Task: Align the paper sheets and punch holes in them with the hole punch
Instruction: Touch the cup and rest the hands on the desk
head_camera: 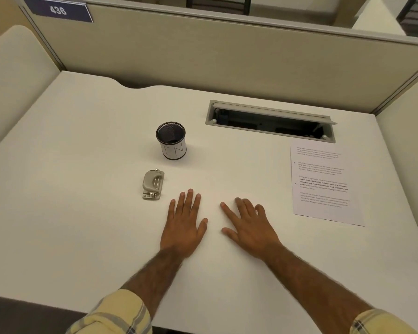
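Both hands flat on bench, nothing held.
L hand (pixel 185 225) & R hand (pixel 247 227) palms down, fingers (pixel 191 201) spread, side by side near front edge of bench (pixel 82 165). Hole punch (pixel 153 184) just left of L hand; mesh pen cup (pixel 171 140) behind it; printed paper sheets (pixel 323 184) well right of R hand.

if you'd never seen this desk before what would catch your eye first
Most likely the two bare hands lying flat and empty near the middle of the white desk, the left hand beside the right hand. Next, the small grey hole punch just left of the left hand, with a black mesh pen cup standing behind it. Off to the right lies the printed paper, below an open cable slot.
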`<state>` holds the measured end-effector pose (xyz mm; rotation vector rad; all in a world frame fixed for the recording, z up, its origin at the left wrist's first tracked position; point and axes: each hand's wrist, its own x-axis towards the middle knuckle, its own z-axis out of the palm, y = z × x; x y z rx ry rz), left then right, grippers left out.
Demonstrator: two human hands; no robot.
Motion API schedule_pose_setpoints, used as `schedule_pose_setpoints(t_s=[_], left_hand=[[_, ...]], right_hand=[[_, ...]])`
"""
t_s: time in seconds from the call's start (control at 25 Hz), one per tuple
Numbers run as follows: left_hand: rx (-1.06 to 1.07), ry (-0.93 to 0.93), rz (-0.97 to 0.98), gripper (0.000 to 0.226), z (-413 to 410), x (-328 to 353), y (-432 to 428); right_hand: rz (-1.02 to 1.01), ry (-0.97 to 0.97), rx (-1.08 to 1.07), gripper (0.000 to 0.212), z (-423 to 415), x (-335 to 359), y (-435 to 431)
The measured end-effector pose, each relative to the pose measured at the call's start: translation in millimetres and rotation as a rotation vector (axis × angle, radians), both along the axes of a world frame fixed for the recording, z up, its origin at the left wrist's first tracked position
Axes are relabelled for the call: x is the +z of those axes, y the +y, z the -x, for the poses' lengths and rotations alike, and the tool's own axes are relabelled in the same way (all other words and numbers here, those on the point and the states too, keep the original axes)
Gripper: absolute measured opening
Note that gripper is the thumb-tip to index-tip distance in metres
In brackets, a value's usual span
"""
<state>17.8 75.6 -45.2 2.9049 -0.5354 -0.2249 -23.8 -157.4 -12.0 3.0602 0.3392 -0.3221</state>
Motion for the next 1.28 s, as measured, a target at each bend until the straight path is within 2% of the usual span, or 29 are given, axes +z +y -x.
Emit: schedule_pose_setpoints(t_s=[0.16,0.28,0.4,0.52,0.56,0.64,0.72,0.84,0.96,1.28], left_hand=[[0.003,-0.005,0.002,0.073,0.5,0.2,-0.4],[0.002,-0.011,0.005,0.073,1.1,1.6,-0.7],[0.002,-0.007,0.007,0.073,1.2,2.2,-0.6],[0.002,-0.011,-0.001,0.073,1.4,2.9,-0.4],[0.002,-0.011,-0.001,0.073,1.5,3.2,-0.6],[0.003,-0.011,0.011,0.073,1.4,4.1,-1.0],[0.002,-0.013,0.021,0.073,1.4,4.3,-1.0],[0.0,-0.004,0.019,0.073,1.9,4.1,-0.1],[0.005,0.003,0.042,0.074,2.0,5.3,-0.7],[0.009,0.005,0.082,0.074,1.3,2.7,1.2]], right_hand=[[0.029,0.025,-0.001,0.07,1.6,2.2,0.2],[-0.082,0.026,-0.06,0.06,-2.4,9.5,2.9],[-0.497,0.025,-0.303,0.045,-16.3,18.3,3.8],[-1.165,0.19,-0.832,0.036,-35.1,36.5,5.2],[-1.313,0.261,-0.969,0.035,-38.6,41.8,5.4],[-1.484,0.386,-1.121,0.03,-42.4,50.5,5.0],[-1.59,0.461,-1.182,0.023,-45.6,57.4,5.8],[-1.627,0.47,-1.136,0.019,-65.6,69.4,16.2],[-1.588,0.406,-0.992,0.016,-112.4,90.4,38.0],[-1.287,0.176,-0.751,0.016,-241.6,135.9,104.7]])
